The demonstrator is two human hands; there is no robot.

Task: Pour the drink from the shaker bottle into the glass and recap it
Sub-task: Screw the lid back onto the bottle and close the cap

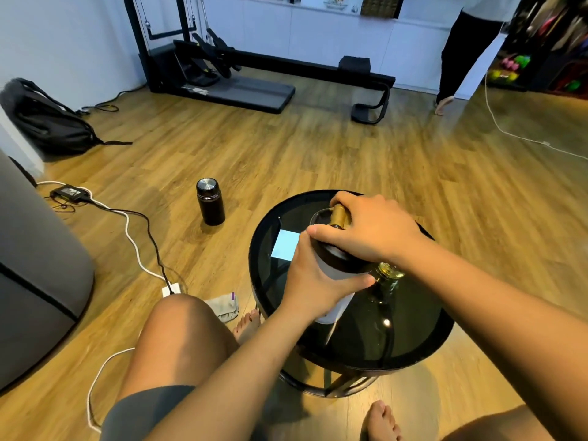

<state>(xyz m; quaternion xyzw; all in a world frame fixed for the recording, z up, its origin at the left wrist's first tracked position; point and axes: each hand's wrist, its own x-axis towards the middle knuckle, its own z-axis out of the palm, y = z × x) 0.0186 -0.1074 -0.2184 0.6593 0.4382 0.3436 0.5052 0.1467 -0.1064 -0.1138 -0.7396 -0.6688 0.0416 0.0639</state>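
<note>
Wood-plank floor under round dark glass table. Left hand wraps matte white cylindrical shaker bottle, upright on tabletop. Right hand clamps its dark lid, brass-coloured cap. Clear glass touches bottle's right.

My right hand covers most of the shaker bottle's dark lid; my left hand hides the white body. The glass shows only partly past my right wrist; its contents I cannot tell.
</note>
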